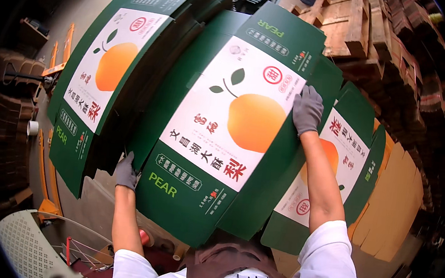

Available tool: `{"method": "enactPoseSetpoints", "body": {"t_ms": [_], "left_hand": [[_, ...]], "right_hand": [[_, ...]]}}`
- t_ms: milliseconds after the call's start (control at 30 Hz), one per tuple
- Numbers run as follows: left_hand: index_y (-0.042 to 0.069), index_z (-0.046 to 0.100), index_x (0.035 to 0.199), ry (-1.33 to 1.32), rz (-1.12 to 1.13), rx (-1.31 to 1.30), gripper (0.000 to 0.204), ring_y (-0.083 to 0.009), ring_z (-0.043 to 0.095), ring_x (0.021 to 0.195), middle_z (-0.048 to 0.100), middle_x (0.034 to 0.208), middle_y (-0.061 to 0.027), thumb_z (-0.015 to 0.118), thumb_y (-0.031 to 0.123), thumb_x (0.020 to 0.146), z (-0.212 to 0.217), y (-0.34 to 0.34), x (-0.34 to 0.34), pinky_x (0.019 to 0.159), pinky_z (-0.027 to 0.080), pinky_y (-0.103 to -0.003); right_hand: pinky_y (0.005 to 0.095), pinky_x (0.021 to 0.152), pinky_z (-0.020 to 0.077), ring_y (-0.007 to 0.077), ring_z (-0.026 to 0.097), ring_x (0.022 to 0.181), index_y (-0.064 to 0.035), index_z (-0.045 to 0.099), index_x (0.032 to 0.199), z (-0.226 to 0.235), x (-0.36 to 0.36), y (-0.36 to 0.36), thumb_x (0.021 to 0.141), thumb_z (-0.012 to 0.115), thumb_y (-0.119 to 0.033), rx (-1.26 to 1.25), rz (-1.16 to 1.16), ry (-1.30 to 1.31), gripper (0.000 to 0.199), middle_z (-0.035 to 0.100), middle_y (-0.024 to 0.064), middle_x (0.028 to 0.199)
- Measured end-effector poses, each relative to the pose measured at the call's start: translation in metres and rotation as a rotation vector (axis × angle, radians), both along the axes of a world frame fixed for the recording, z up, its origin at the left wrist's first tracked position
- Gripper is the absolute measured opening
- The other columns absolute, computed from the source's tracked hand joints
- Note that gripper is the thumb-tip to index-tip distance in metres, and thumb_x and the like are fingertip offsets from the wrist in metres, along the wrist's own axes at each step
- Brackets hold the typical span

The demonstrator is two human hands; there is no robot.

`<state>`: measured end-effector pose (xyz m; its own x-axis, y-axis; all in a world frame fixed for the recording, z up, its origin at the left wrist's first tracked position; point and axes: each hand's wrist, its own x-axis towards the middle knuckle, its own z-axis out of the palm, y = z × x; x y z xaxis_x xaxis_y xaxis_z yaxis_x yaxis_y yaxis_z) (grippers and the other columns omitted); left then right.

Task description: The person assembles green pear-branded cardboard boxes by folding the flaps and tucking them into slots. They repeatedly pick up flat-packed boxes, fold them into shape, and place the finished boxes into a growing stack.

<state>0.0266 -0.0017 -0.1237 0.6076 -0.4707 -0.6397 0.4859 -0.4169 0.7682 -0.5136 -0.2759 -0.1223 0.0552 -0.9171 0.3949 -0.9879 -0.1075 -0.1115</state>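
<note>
A large flat box blank of green cardboard, with a white panel and an orange fruit picture, is tilted in front of me between my hands. At its lower left edge, my left hand in a grey glove is closed on the cardboard, some fingers hidden behind it. My right hand, also in a grey glove, grips the blank along the right side of the white panel, its fingers bent against the green part. To the left stands a thick stack of matching blanks, its dark layered edges facing the held one.
On the right another printed green blank lies beside plain brown cardboard. Wooden pallets stand at the back right. An orange metal frame and a perforated pale machine part are at the left.
</note>
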Motion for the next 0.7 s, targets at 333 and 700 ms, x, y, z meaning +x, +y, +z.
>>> {"method": "enactPoseSetpoints", "body": {"t_ms": [333, 700], "left_hand": [[0.008, 0.048, 0.144, -1.287, -1.656, -0.572, 0.061, -0.0302, 0.037, 0.144, 0.044, 0.152, -0.0118, 0.065, 0.032, 0.091, 0.078, -0.042, -0.298, 0.121, 0.023, -0.047], [0.007, 0.048, 0.143, -1.341, -1.726, -0.589, 0.065, -0.0282, 0.039, 0.142, 0.045, 0.150, -0.0118, 0.065, 0.037, 0.088, 0.061, -0.061, -0.305, 0.120, 0.023, -0.049]], "right_hand": [[0.0438, 0.099, 0.0424, 0.0305, 0.055, 0.114, -0.0050, 0.059, 0.120, 0.001, 0.004, 0.003, 0.091, 0.059, -0.037, -0.049, -0.029, 0.048, 0.043, 0.058, 0.0117, 0.123], [0.0616, 0.119, 0.0105, 0.0432, 0.023, 0.146, -0.0103, 0.041, 0.150, 0.027, 0.061, 0.100, 0.093, 0.051, -0.056, 0.319, 0.307, -0.037, 0.074, 0.034, 0.0208, 0.155]]}}
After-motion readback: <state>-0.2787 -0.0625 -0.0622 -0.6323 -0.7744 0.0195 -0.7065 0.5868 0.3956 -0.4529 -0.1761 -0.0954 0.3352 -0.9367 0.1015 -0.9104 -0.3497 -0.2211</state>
